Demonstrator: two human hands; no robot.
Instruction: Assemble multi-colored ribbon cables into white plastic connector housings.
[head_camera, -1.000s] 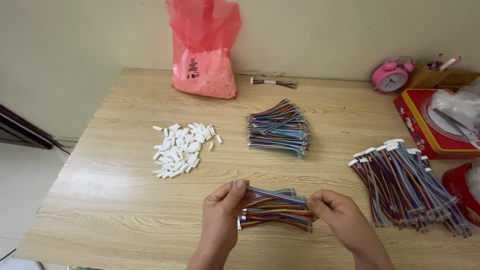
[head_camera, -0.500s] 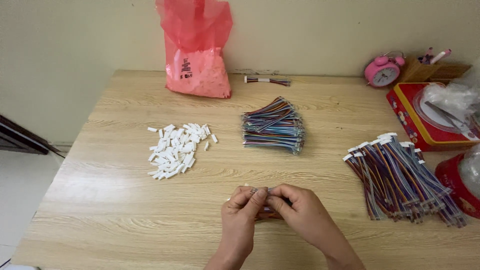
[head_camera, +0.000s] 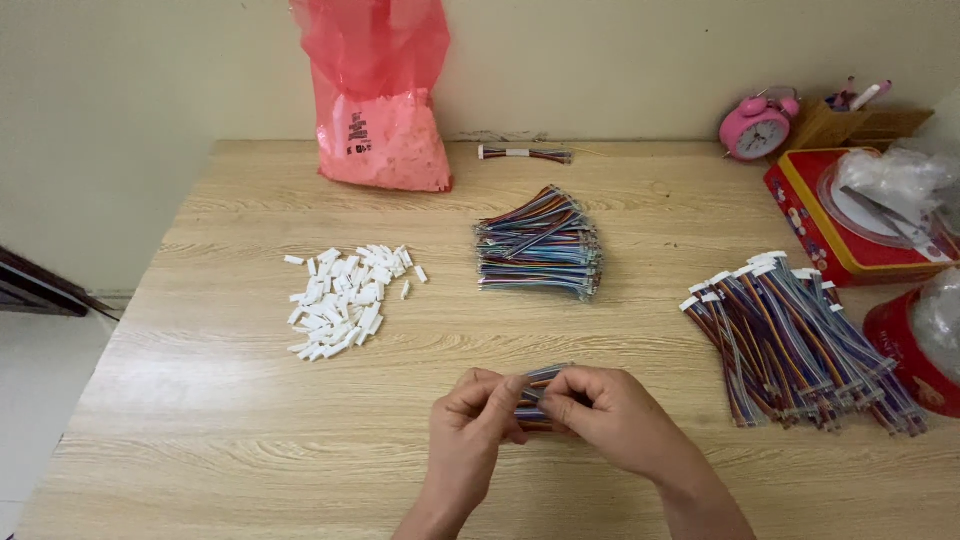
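the small wire bundle (head_camera: 533, 392) sits low in the centre of the frame, pinched between both hands just above the worktop (head_camera: 200, 420). i can see only a short stretch of striped, many-coloured leads poking out between the fingers, so i'd judge the bundle is bunched or folded short, though the hands hide most of it. left hand (head_camera: 472, 412) has thumb and fingers closed on the left end of the wire bundle; right hand (head_camera: 610, 415) is closed on the right end, fingertips meeting the left ones over the top. both grips look like fine pinches rather than full fists, which suits thin wires that would splay if held loosely.

around them the worktop reads like sorted stations. at centre left, a heap of small white connectors (head_camera: 345, 295) lies scattered but kept together, well apart from the hands. above the hands, mid-frame, a neat stack of coloured wires (head_camera: 540, 245) lies flat with ends aligned. at the right, a bigger fanned pile of wires with white ends (head_camera: 800, 345) slants toward the lower right. at the back edge, a red plastic bag (head_camera: 380, 100) leans on the wall, and a lone wire piece (head_camera: 525, 154) lies beside it. upper right holds a pink alarm clock (head_camera: 757, 127) and a red tin (head_camera: 830, 230) with clear plastic on top. i'd say the piles sit in an arc so each is within easy reach.
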